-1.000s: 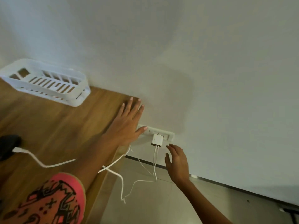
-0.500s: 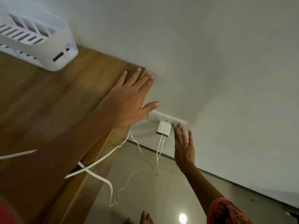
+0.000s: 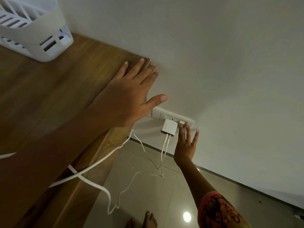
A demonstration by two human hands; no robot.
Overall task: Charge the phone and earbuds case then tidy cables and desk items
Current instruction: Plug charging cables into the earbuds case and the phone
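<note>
Your left hand (image 3: pixel 121 99) lies flat, fingers spread, at the bench (image 3: pixel 49 89) corner. Your right hand (image 3: pixel 185 145), fingers spread, touches the wall socket (image 3: pixel 174 116) just beside the charger (image 3: pixel 169 127).

Ahead of you a plain white painted wall (image 3: pixel 213 55) fills most of the view. A dark baseboard strip (image 3: pixel 230 179) runs along its foot where it meets the glossy pale tiled floor (image 3: pixel 148 195). On those tiles you can see a bright round reflection of a light (image 3: pixel 187 216). Bare toes (image 3: pixel 148 220) show at the bottom edge, and a pink-orange sleeve with black pattern (image 3: pixel 218 211) sits at lower right.
</note>
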